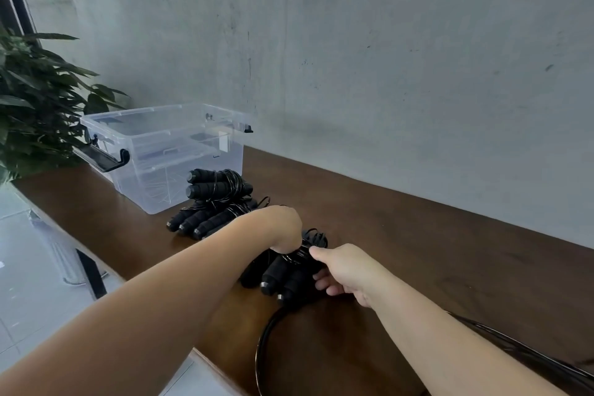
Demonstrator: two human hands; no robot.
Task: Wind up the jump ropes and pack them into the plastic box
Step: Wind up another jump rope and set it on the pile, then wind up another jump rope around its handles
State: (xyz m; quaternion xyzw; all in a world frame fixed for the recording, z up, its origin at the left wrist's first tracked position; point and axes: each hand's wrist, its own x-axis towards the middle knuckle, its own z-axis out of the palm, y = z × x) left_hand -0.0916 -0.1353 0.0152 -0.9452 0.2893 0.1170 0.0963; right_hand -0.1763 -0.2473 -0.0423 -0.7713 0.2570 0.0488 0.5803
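Your left hand (pixel 283 228) is curled down over the far end of the jump rope handles (pixel 283 273), its fingers clenched around the thin black cord (pixel 305 249) wound there. Your right hand (pixel 344 270) grasps the same bundle from the right: the thumb lies on top against the wraps of cord and the fingers curl under the handles. The bundle sits on the brown wooden table (pixel 418 251), roughly mid-table, with the metal-capped ends of 2 foam handles pointing toward you; a 3rd dark shape lies at their left, but you cannot tell whether it is another handle.

From under the bundle a loose length of rope (pixel 262 344) arcs toward the near edge of the table and runs out of view at the bottom. More black strands (pixel 520 350) stretch along the table to the near right, past your right forearm.

Just beyond your left hand, to the far left, lies a pile of wound jump ropes (pixel 212 202), black handles bound with cord, 1 bundle stacked on the others. The pile touches or nearly touches the near right wall of the clear plastic box (pixel 154 151), which stands open on the far left of the table, its black latch handle (pixel 112 161) hanging on the left side. No ropes are visible inside it.

A leafy green plant (pixel 35 93) stands left of the box, and a grey concrete wall (pixel 353 42) runs behind the table.
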